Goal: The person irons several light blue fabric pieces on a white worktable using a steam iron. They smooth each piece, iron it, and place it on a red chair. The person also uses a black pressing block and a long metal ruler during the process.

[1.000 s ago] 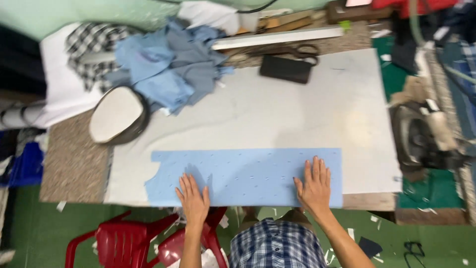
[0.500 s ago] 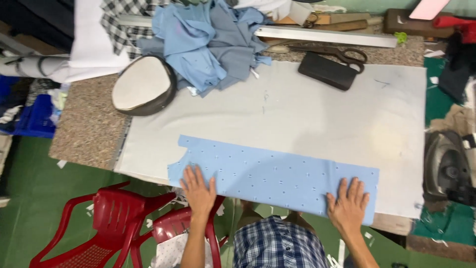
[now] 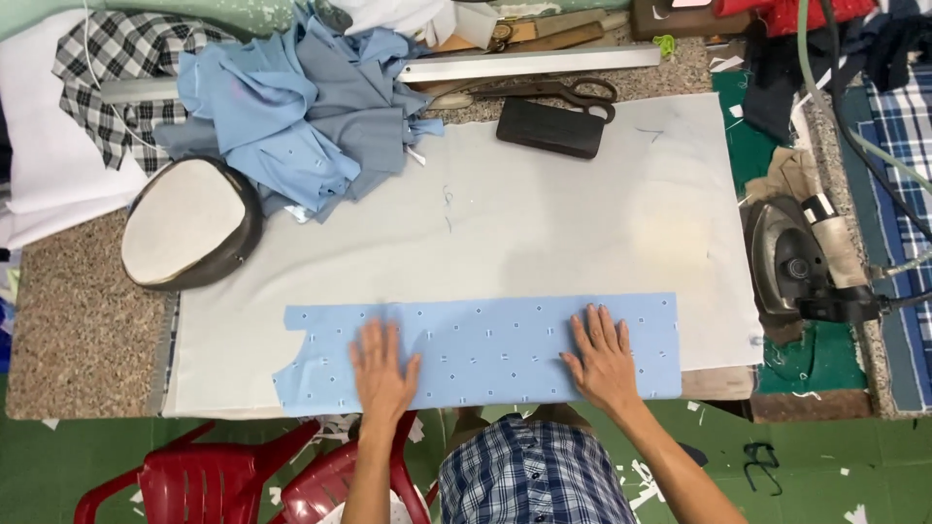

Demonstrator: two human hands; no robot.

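Observation:
A long light-blue fabric strip (image 3: 485, 344) with small dots lies flat along the near edge of a grey padded board (image 3: 544, 223). My left hand (image 3: 382, 372) presses flat on the strip's left-middle part, fingers spread. My right hand (image 3: 602, 357) presses flat on its right part, fingers spread too. Neither hand grips anything. The strip's left end has a stepped, notched cut.
A pile of blue and grey cloth (image 3: 301, 107) and an oval pressing pad (image 3: 189, 236) sit at the back left. Scissors (image 3: 553, 90), a black block (image 3: 550, 127) and a metal ruler (image 3: 529, 63) lie at the back. An iron (image 3: 796, 262) rests at right. Red chairs (image 3: 243, 471) stand below.
The view has swung and steadied, so the strip now lies level. My right hand has slid inward from the strip's right end; my left hand stays near the left-middle.

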